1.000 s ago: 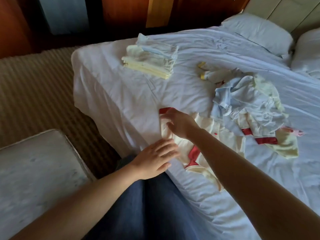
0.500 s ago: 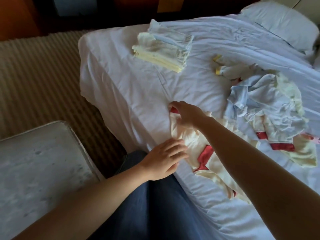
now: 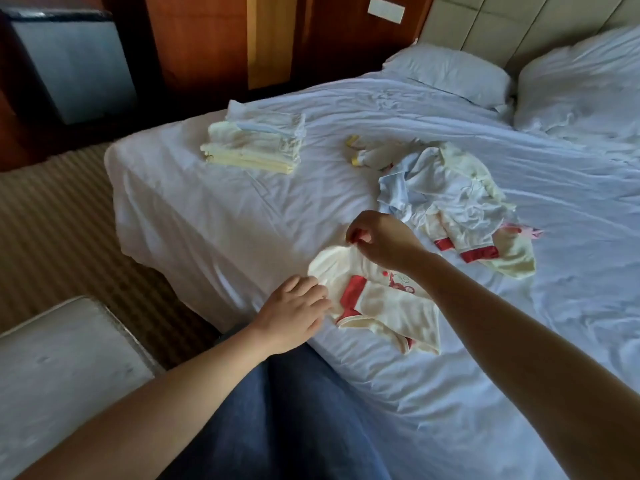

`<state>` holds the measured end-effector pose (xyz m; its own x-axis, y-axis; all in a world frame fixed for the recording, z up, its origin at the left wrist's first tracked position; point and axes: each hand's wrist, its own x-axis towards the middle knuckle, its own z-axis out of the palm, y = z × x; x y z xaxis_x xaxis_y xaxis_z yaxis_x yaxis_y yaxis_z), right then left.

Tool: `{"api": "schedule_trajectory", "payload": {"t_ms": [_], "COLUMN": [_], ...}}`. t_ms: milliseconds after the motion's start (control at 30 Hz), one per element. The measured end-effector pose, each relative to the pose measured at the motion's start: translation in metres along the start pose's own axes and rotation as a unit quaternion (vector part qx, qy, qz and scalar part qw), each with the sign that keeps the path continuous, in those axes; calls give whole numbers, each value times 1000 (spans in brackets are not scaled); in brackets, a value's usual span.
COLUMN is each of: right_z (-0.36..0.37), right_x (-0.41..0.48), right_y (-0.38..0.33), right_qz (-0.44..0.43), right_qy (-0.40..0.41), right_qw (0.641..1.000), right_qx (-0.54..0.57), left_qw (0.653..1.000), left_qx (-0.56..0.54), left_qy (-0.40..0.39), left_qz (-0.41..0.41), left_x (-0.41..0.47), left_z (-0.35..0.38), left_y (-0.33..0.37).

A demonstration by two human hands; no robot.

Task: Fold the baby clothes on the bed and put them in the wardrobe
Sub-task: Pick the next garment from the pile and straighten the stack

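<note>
Right hand point(image 3: 384, 242), near the centre of the head view, pinches the red-trimmed edge of a cream baby garment point(image 3: 391, 306) and lifts it off the white bed point(image 3: 207, 209). Left hand point(image 3: 294, 311), at seven o'clock from it, has its fingertips on the garment's near edge; whether they pinch or only press cannot be told. At eleven o'clock sits a neat folded stack point(image 3: 252, 143), so part of the folding looks done. At two o'clock lies a crumpled heap point(image 3: 450, 202) of blue, cream and red-trimmed pieces, not yet folded. Putting away appears to remain. Dark wood panels point(image 3: 197, 46) at twelve o'clock may be the wardrobe; that is unclear. How many pieces the heap holds is hard to make out.
</note>
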<state>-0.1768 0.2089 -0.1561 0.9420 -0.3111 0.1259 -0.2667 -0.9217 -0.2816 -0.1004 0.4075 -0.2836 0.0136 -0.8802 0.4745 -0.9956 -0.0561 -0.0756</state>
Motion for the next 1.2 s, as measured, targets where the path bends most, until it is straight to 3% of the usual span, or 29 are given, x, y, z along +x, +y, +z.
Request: {"api": "schedule_trajectory", "payload": {"t_ms": [67,133,200,300,400,533,600,700,867,967,1100,1200], "right_z": [-6,-6,-1,14,27,37,38,46,60,63,64,59], "right_x": [-26,-52,-79,-114,-142,-166,-172,-181,-193,-194,-195,-190], "right_y": [12,25,38,56,67,72,72,72,74,78,76,70], "right_qz": [17,42,63,88,114,180,191,125,117,145,165,178], "right_qy": [29,46,60,74,63,21,34,73,-69,-26,25,14], "right_qw": [999,998,996,993,991,983,981,990,990,984,986,984], "right_qx": [9,16,28,26,40,26,8,-2,42,97,12,-25], "left_qw": [998,991,979,969,964,950,945,940,935,937,950,955], "left_qx": [-12,-45,-102,-174,-183,-100,-66,-54,-84,-128,-158,-155], "left_qy": [55,104,105,-13,-136,-289,-315,-332,-338,-318,-257,-233], "left_qz": [-2,-66,-145,-177,-138,-57,-56,-51,-60,-65,-84,-98], "left_x": [7,19,33,51,59,60,60,59,56,53,46,45], "left_z": [-6,-10,-13,-14,-9,0,2,3,2,-6,-14,-13], "left_y": [6,13,20,29,37,41,40,38,30,21,8,5]}}
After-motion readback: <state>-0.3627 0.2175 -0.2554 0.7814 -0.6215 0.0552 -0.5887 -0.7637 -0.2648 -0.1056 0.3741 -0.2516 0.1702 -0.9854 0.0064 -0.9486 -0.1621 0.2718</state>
